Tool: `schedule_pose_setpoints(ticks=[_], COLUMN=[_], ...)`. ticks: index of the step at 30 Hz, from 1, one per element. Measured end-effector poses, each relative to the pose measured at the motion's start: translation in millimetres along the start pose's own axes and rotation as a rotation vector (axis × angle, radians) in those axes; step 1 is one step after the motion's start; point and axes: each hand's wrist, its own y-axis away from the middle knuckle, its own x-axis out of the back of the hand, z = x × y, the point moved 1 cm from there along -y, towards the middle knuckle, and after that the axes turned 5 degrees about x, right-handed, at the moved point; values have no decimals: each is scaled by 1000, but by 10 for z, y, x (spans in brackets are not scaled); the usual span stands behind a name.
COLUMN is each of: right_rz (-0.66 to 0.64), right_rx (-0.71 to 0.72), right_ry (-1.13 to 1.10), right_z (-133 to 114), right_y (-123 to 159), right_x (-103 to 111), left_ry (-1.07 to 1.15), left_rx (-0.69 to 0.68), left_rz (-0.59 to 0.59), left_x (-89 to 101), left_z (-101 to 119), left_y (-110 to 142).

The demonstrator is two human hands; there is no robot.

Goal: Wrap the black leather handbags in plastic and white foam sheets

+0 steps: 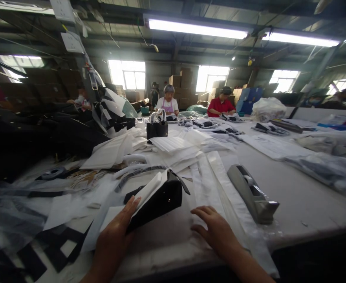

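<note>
A black handbag (161,200) lies tilted on the table in front of me, with white paper (151,188) along its upper side and a wrapped handle (137,171) arching behind it. My left hand (116,226) grips the bag's near left end, thumb and fingers closed about it. To the right of the bag, my right hand (212,226) hovers over or rests on the tabletop, fingers apart and holding nothing. A grey tape dispenser (251,192) stands to the right of that hand, beside long white strips (220,177).
Loose white sheets (173,145) are spread beyond the bag, near an upright black bag (157,130). Black material (37,137) is heaped at left, with clear plastic (10,212) below it. Two people work across the table (302,196). Plastic-wrapped items (332,169) lie at right.
</note>
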Motion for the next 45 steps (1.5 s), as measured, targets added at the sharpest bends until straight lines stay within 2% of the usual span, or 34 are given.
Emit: schedule_pose_setpoints(ticks=[3,6,9,12,15,17,20,24,26,28,33,38,40,43,45], right_rz=[-44,-50,-36,-14,63,121,83,-184,-189,-92,83,167,111,-130,-185], right_rx=[-55,-69,-66,-42,-9,17,98,133,76,-14,-288,-547,-503,-237,-72], right_ry=[87,73,57,33,-7,-37,-160,-420,-459,-468,-643,-965,-908,-671,-499], right_z=[255,319,305,282,202,77,-198,-444,-414,-293,55,99,28,-118,-177], right_y=[-31,-65,-114,-203,-322,-372,-335,-146,-82,-66,-123,-126,-100,-69,-93], right_x=[48,0,-3,111,259,276,90,-309,-404,-395,-156,-65,-83,-130,-179], left_ry=[35,46,57,65,69,66,48,40,52,67,75,67,58,56,63], left_rx=[26,34,12,13,53,70,92,112,103,106,161,173,186,181,175], left_rz=[10,10,7,-3,4,11,11,36,60,73,38,21,32,22,17], left_x=[22,26,16,6,14,34,81,153,180,197,212,220,226,234,236], left_z=[9,5,0,-6,-27,-49,-82,-90,-77,-64,-58,-72,-76,-76,-72], left_y=[-34,-38,-20,-15,-38,-63,-98,-125,-129,-130,-126,-126,-127,-130,-135])
